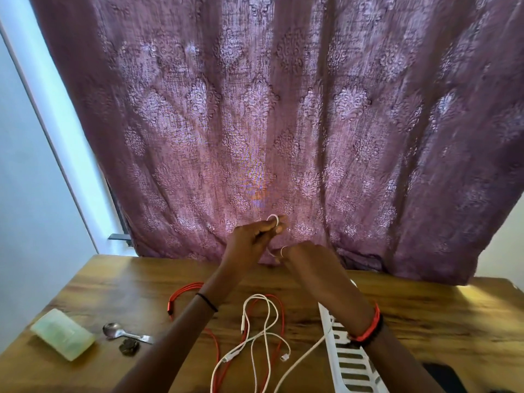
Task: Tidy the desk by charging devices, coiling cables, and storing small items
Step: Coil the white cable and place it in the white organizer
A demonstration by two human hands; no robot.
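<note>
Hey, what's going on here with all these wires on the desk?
A person is tidying cables at a wooden desk. Their left hand pinches a small loop of white cable, held up in front of the curtain. The right hand seems to hold another bit of it just below, as if coiling it. More white wire and a red cable lie loose on the desk, along with a spoon and a pale plastic case.

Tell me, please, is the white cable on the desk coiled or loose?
Loose: the white cable sprawls in open, uneven loops across the desk; the left hand pinches only one small loop.
</note>
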